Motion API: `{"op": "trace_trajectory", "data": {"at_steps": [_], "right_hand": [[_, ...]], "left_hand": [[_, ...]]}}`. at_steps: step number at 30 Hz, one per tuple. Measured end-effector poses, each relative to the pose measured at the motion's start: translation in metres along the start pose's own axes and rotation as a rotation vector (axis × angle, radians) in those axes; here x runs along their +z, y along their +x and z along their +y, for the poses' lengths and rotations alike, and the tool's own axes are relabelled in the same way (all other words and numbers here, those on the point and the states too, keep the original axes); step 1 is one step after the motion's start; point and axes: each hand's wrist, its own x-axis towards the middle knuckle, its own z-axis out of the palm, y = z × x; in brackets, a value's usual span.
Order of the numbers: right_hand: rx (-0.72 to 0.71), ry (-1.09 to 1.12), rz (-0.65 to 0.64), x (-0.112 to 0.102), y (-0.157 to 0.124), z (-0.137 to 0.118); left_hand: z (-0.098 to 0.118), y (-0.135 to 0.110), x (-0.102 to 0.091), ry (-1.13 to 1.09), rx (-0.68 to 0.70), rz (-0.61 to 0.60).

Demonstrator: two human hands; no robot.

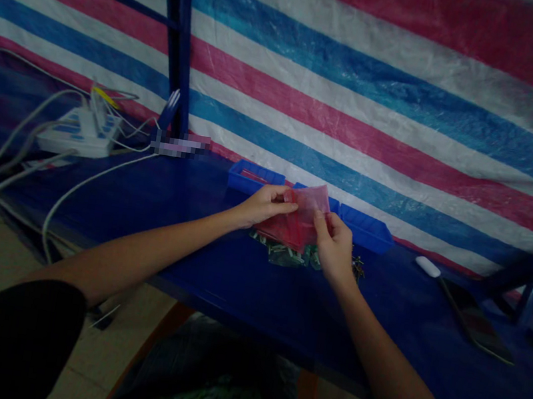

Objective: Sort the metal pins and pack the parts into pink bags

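Observation:
Between my two hands is a thin, see-through pink plastic bag [314, 202], held up over the table. My left hand [265, 206] pinches its left side, where redder layers of the same film hang down. The fingers of my right hand [334, 238] are closed on the bag's right edge. Beneath the bag lies a pile of small metal pieces [282, 255], partly hidden by the film and my right hand. Brass-coloured small parts [358, 266] show just right of my right wrist. Whether the bag contains anything, I cannot tell.
Blue plastic trays [366, 229] line the back of the blue table [183, 213]. A phone [475, 319] and a white oval case [428, 266] lie to the right. At the left sits a white power strip [79, 133] with several cables. Striped sheeting [314, 92] hangs behind.

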Motion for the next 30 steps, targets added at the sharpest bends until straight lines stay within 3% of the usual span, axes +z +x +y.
{"op": "trace_trajectory", "data": {"at_steps": [6,10,17,24,26,30], "right_hand": [[0.016,0.027,0.040,0.002,0.000,0.002],[-0.050,-0.093,0.079,0.005,-0.005,0.001],[-0.251,-0.394,-0.049,0.004,-0.012,-0.007],[-0.337,-0.578,-0.113,-0.001,-0.004,0.008],[-0.323,-0.615,-0.113,-0.001,-0.003,0.012],[-0.212,-0.606,-0.098,0.001,-0.004,0.013]], "left_hand": [[0.003,-0.001,0.005,-0.101,-0.049,-0.048],[-0.003,0.002,0.003,-0.020,-0.055,-0.039],[-0.009,0.004,-0.002,0.215,-0.155,-0.031],[-0.011,0.008,-0.001,-0.088,-0.193,-0.044],[-0.008,0.007,0.001,-0.029,-0.148,-0.049],[0.001,-0.002,0.006,0.354,0.131,0.080]]}}
